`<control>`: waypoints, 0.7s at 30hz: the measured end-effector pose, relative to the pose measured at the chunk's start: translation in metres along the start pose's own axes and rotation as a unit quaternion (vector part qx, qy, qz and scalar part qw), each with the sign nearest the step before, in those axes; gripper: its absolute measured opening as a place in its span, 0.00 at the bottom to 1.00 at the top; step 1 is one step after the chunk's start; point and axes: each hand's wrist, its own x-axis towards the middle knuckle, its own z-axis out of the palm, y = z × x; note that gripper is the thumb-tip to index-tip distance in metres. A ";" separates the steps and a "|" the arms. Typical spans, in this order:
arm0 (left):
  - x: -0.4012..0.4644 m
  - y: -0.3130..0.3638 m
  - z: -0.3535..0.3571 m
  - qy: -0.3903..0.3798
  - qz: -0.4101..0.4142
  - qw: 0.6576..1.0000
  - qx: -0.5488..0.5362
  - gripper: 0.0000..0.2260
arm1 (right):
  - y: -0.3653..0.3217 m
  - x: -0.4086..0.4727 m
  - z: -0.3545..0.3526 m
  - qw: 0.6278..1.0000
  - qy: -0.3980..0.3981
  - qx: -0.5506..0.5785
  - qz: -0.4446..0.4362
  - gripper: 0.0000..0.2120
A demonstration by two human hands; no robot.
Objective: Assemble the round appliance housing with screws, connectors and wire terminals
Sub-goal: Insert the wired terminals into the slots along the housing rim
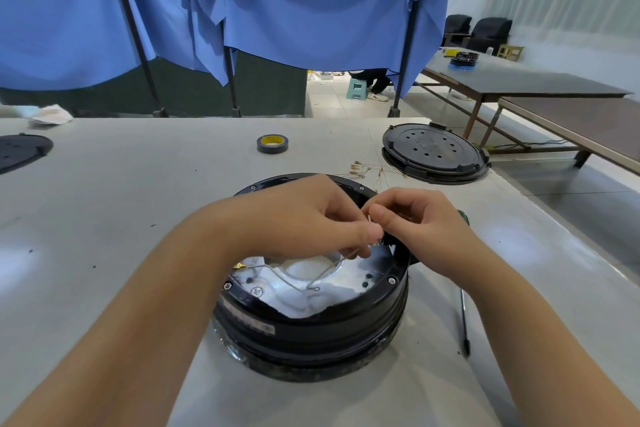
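Housing [311, 333], round and black, sits open side up on the grey table [104, 218] nearest the viewer. Above its far right rim, left hand [304, 215] and right hand [419, 222] meet, fingers curled, both pinching a thin wire [325, 272] that runs down into the white interior. Screwdriver [464, 319] lies just right of the housing. Further back lie loose wire terminals [360, 170], a black round cover [434, 152] and a tape roll [272, 144].

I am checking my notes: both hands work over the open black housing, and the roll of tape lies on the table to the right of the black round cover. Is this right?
Not quite. In the head view the roll of tape lies to the left of the black round cover, not the right. Both hands, left hand and right hand, do work over the housing.
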 end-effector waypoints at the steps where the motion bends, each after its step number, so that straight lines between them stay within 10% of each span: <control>1: 0.002 -0.002 0.000 0.007 -0.006 1.000 -0.024 0.09 | 0.000 0.000 -0.001 1.000 -0.002 -0.004 0.002 0.06; 21: 0.015 -0.008 0.022 -0.119 -0.144 0.982 -0.025 0.11 | -0.008 -0.003 -0.002 0.990 -0.108 -0.089 -0.011 0.07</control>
